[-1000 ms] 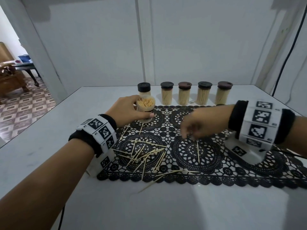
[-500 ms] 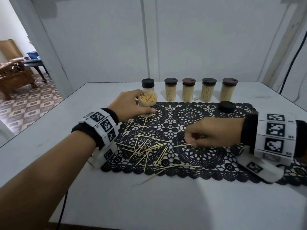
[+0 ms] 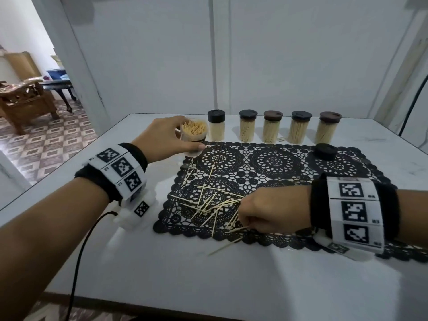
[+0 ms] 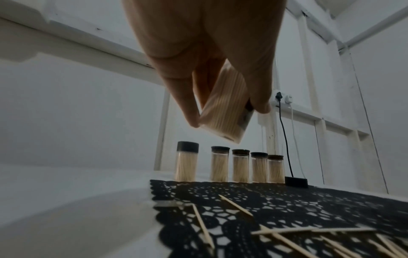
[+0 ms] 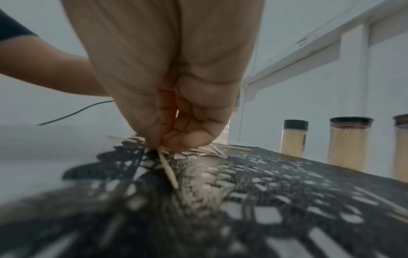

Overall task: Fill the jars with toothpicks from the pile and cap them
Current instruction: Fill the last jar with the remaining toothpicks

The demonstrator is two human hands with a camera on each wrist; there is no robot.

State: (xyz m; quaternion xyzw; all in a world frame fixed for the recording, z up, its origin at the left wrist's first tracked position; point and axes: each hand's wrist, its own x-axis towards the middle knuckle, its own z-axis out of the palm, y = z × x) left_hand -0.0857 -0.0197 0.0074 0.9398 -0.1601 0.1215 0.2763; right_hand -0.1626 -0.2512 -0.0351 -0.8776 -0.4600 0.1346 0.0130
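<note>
My left hand (image 3: 166, 139) grips an uncapped clear jar (image 3: 193, 140) packed with toothpicks, held tilted just above the mat's far left corner; the left wrist view shows the jar (image 4: 225, 111) between thumb and fingers. Loose toothpicks (image 3: 208, 205) lie scattered on the black lace mat (image 3: 278, 163). My right hand (image 3: 266, 212) is down at the pile's right edge, its curled fingers pinching a few toothpicks (image 5: 167, 165) against the mat. A loose black cap (image 3: 325, 151) sits on the mat's far right.
Several capped, filled jars (image 3: 272, 127) stand in a row along the mat's far edge on the white table (image 3: 208, 274). One toothpick (image 3: 224, 246) lies off the mat near the front. A black cable (image 3: 78, 262) trails from my left wrist. An open doorway is at the left.
My right hand moved left and nearer, from the mat's middle to the right edge of the toothpick pile, and closed on toothpicks there. The left hand kept holding the jar.
</note>
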